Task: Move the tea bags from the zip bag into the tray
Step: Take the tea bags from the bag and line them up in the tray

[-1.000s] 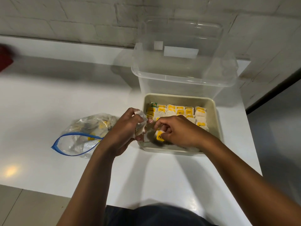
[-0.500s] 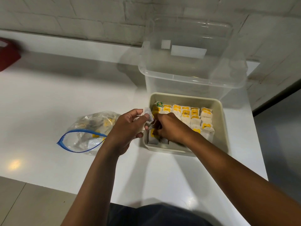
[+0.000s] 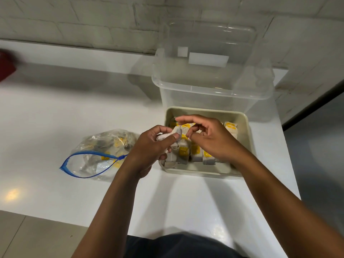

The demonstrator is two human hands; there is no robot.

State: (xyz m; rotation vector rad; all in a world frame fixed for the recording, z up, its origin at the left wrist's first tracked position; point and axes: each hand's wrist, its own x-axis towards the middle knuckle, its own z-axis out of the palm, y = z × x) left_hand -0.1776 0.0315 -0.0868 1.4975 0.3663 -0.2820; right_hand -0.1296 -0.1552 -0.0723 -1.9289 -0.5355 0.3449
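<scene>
Lifting off the rows it was pressing, the right hand is now hovering over the tray, fingers loosely released, while the left hand is pinching tea bags at the tray's left edge; more are waiting in the zip bag on the counter.

A glossy white table is seen; the zip bag is clear crinkled plastic, the tray matt beige plastic, the tea bags paper.
</scene>
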